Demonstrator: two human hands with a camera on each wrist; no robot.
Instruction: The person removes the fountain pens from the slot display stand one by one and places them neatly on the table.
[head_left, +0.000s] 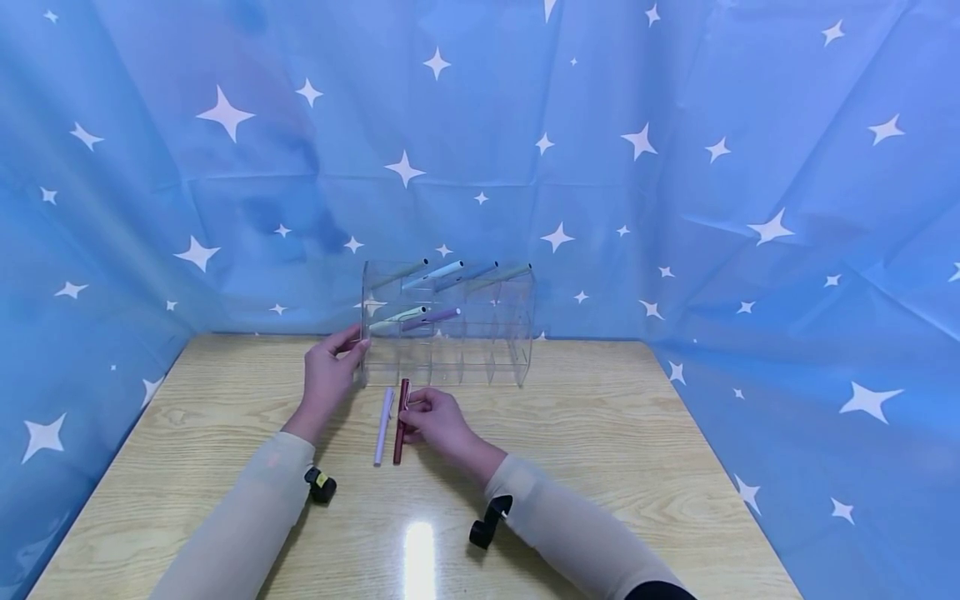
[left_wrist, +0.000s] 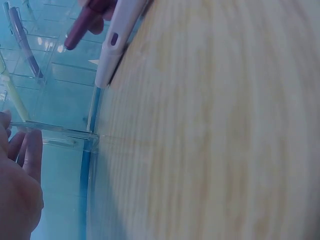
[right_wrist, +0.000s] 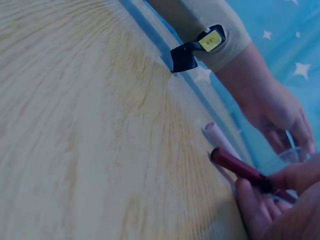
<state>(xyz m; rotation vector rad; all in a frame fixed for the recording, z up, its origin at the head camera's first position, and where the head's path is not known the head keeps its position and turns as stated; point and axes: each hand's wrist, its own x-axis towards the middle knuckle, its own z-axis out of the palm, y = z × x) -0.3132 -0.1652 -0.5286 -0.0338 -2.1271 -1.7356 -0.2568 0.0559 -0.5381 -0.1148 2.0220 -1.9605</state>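
A clear pen holder point(head_left: 476, 375) with rows of compartments stands at the back of the table. My left hand point(head_left: 330, 367) grips its left side wall, also visible in the left wrist view, where the fingers point(left_wrist: 33, 155) meet the wall's edge. In front of the holder, my right hand point(head_left: 438, 423) pinches a dark red pen point(head_left: 400, 442) between thumb and fingers. The red pen point(right_wrist: 235, 164) hides part of the lavender pen point(right_wrist: 220, 137) in the right wrist view. That lavender pen point(head_left: 383, 429) lies on the table, just left of the red one.
Several pens lean in the holder: green, light blue point(head_left: 435, 273) and dark blue ones on top, a pale green pen point(head_left: 397, 317) and a purple pen point(head_left: 432, 319) lower down. A blue star-patterned curtain point(head_left: 480, 125) rises behind the wooden table point(head_left: 600, 433).
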